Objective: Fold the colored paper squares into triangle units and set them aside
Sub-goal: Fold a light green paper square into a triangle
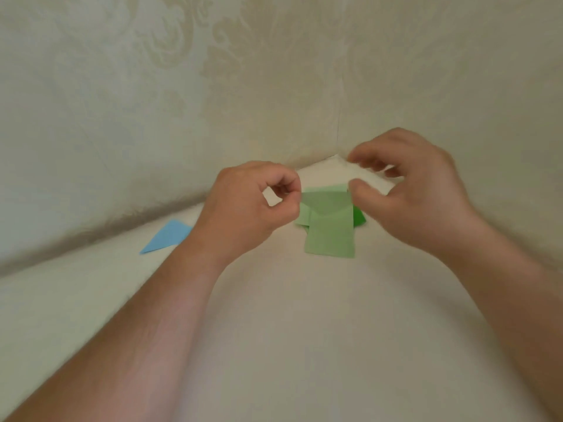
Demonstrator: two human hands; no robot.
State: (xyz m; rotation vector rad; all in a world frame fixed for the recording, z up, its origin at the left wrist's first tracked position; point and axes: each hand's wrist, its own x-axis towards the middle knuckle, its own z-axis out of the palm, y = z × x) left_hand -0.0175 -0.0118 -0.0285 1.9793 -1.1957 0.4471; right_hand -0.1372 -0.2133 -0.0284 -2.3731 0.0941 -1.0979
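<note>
One blue folded paper triangle (166, 236) lies flat on the pale surface (304, 330) to the left, well apart from the work, which suggests one unit is finished and set aside. A light green paper piece (330, 229), partly folded with a flap crease across its upper part, is in the middle between both hands, its lower end hanging or resting toward the near side. A darker green bit of paper (359, 219) peeks out just to its right; whether that is another sheet or a unit cannot be told. So the green piece looks only midway through its folds.

The left hand (253, 208) has its fingers curled, thumb and forefinger pinched together at the green paper's upper left edge. The right hand (405, 193) is curled too, its thumb against the paper's upper right corner, though motion blur hides the exact contact.
</note>
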